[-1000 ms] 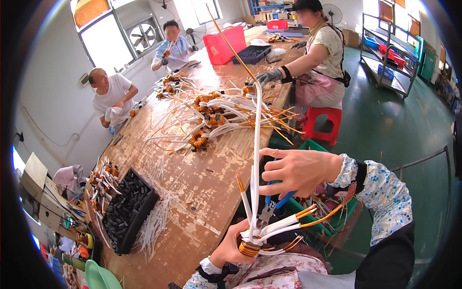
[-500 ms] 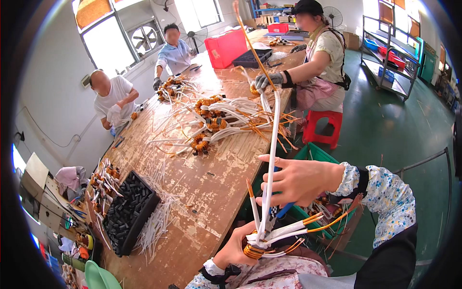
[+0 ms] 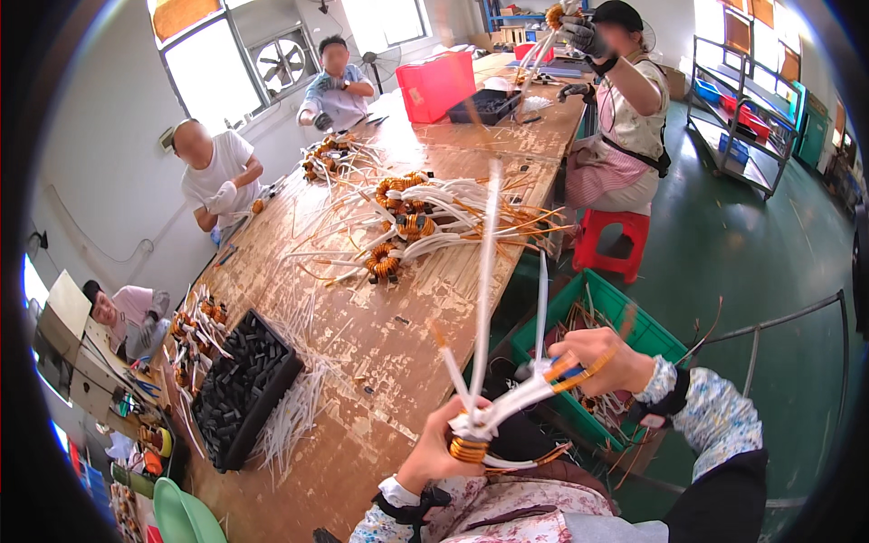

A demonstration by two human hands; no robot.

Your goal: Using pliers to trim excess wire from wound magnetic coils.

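Note:
My left hand [image 3: 433, 450] is closed around a ring coil [image 3: 469, 447] wound with copper wire, held low above my lap. White-sleeved leads [image 3: 487, 271] rise from the coil, one of them long and upright, with bare copper at several ends. My right hand [image 3: 602, 360] is closed to the right of the coil, beside a bundle of the leads. Blue parts of a hand tool [image 3: 568, 369] show at its fingers; the rest of the tool is hidden and blurred. A thin pale strip [image 3: 541, 303] stands upright just left of that hand.
Several similar coils [image 3: 398, 222] lie on the worn wooden table [image 3: 380, 362]. A black tray [image 3: 243, 398] of short black pieces stands at the left, beside loose white sleeve scraps [image 3: 303, 407]. A green crate [image 3: 647, 339] is at my right. Co-workers [image 3: 620, 109] sit around the table.
My right hand has moved down and right, from spread fingers by the long lead to a closed grip beside the leads. The co-worker at the right has raised a coil.

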